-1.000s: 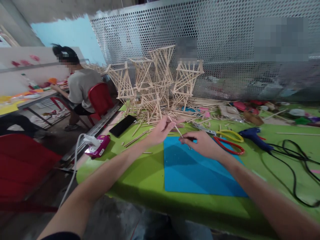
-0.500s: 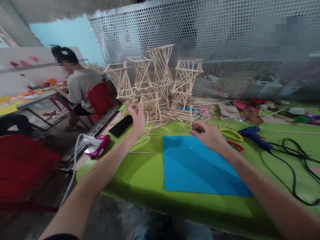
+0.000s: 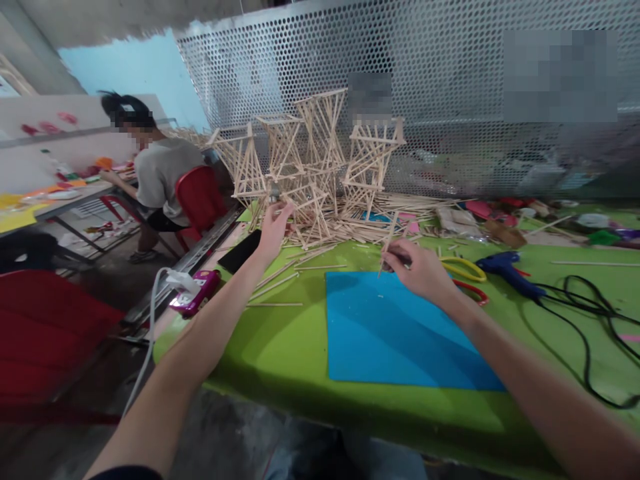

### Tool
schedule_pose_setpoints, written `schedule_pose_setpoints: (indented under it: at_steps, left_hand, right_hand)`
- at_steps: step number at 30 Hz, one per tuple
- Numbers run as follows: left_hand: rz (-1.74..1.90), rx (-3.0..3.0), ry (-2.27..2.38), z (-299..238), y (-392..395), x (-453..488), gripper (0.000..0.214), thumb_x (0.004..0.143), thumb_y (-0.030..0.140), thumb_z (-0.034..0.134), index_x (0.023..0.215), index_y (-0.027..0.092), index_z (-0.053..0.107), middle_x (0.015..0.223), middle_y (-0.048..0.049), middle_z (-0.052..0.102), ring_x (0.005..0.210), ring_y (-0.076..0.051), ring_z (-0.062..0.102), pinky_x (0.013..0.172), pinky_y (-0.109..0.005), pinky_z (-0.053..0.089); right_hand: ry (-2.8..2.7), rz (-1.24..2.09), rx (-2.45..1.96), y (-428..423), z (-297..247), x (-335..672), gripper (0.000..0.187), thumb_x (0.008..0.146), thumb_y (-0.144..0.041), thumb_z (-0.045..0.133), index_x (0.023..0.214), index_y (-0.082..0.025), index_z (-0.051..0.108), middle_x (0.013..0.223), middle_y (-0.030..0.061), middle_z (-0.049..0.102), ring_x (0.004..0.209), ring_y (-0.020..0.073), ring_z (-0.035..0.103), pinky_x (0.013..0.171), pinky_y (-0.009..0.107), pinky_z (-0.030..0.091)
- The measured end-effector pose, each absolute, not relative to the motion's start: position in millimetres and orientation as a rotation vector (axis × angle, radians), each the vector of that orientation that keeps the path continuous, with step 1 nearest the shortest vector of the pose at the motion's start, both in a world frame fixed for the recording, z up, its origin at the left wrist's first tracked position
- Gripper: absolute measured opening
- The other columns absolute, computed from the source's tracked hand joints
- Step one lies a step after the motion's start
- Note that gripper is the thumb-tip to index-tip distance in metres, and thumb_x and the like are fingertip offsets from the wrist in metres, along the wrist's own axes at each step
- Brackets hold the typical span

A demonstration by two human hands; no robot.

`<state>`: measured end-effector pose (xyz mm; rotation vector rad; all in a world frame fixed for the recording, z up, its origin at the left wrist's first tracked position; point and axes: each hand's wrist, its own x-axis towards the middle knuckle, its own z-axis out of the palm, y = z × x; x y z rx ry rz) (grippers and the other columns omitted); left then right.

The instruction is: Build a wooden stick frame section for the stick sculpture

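Note:
My right hand (image 3: 413,267) pinches a thin wooden stick (image 3: 391,230), held slanted over the back edge of a blue sheet (image 3: 400,333). My left hand (image 3: 274,230) is closed at the near side of a small stick frame (image 3: 313,210), with fingertips on its left edge; the frame is tilted. Behind it stand several taller stick frames (image 3: 320,127), narrow in the middle and wider at the top. Loose wooden sticks (image 3: 345,230) lie heaped around their bases.
A black phone (image 3: 240,252) and a purple power strip (image 3: 196,293) lie at left. Yellow-handled (image 3: 465,268) and red-handled tools (image 3: 473,292) and a blue glue gun (image 3: 515,273) with a black cord are at right. Perforated metal (image 3: 450,100) stands behind. A person (image 3: 163,170) sits at another table.
My left hand has moved slightly up, and the small stick frame has shifted right and tipped. The stick in my right hand has gone from upright to slanted.

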<state>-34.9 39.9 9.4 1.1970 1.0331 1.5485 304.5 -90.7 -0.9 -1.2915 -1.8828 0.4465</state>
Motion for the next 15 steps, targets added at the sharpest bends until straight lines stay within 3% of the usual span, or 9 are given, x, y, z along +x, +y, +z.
schedule_pose_setpoints:
  at_steps: [4,10,15]
  left_hand:
    - [1.493,1.158,0.954,11.2,35.9,-28.7,0.045,0.080,0.048,0.088,0.103,0.018,0.063,0.094,-0.0069,0.075,0.058,-0.010,0.063,0.054,-0.024,0.047]
    - [1.603,0.996,0.774,15.7,38.2,-27.7,0.029,0.079,0.030,0.087,0.096,0.017,0.066,0.074,0.0017,0.065,0.061,-0.010,0.062,0.063,-0.024,0.058]
    - [1.578,0.874,0.688,34.2,19.4,-19.7,0.016,0.086,0.027,0.080,0.090,0.017,0.069,0.065,0.0025,0.057,0.059,-0.009,0.060,0.068,-0.023,0.062]
  right_hand:
    - [-1.885,0.427,-1.284,-90.3,-2.3,305.2,0.022,0.101,-0.044,0.062,0.100,-0.022,0.067,0.096,0.0086,0.082,0.087,0.0267,0.079,0.082,0.040,0.061]
    - [-1.828,0.376,-1.280,-91.3,-0.6,304.4,0.028,0.099,-0.049,0.064,0.098,-0.022,0.070,0.093,0.0098,0.080,0.082,0.0265,0.077,0.079,0.041,0.062]
    - [-1.602,0.633,-1.203,-92.5,3.2,300.5,0.038,0.091,-0.052,0.076,0.108,-0.025,0.058,0.088,0.0064,0.078,0.074,0.0248,0.076,0.071,0.040,0.064]
